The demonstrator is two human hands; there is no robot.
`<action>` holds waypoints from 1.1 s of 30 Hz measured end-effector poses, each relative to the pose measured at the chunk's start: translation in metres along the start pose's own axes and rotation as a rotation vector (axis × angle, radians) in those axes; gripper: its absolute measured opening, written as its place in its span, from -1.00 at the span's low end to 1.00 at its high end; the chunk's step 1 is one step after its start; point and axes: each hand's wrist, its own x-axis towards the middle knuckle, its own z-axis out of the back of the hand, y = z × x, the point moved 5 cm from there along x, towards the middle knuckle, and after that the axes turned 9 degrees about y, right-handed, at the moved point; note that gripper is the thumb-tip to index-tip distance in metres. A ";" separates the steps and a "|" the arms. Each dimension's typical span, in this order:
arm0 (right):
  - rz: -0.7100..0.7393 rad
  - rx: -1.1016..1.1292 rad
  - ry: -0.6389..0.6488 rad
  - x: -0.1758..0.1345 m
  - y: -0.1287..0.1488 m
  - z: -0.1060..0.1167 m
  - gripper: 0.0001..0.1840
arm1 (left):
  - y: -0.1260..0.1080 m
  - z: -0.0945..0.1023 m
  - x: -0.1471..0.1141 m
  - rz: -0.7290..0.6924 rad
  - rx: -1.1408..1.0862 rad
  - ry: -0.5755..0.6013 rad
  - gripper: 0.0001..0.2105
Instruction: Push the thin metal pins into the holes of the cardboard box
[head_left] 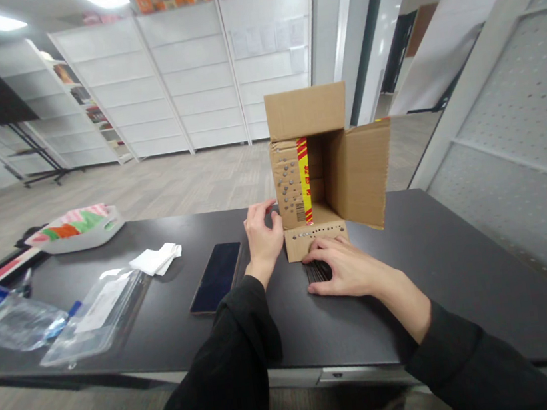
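Observation:
A cardboard box (288, 186) stands on the dark table with flaps spread out and its opening facing me. Grey studs dot its left panel, beside a strip of yellow and red tape (305, 177). Along the lower front flap (295, 249) runs a row of small holes, some with grey studs. My left hand (263, 236) is at the box's left side, fingers bent and apart, fingertips at or very near the cardboard. Just in front of the lower flap, my right hand (345, 266) has thumb and fingers around a stack of thin dark strips (316, 272), partly hidden by the hand.
Left of my hands lie a phone (216, 277), folded white tissues (156, 259), a clear plastic pouch (99, 318) and a water bottle (14, 320). A white basket (78, 234) with coloured cloth sits at the back left. A perforated panel (518, 112) rises on the right.

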 end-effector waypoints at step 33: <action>0.021 0.074 -0.020 0.002 0.005 0.002 -0.67 | 0.000 0.000 0.001 0.022 0.003 0.021 -0.75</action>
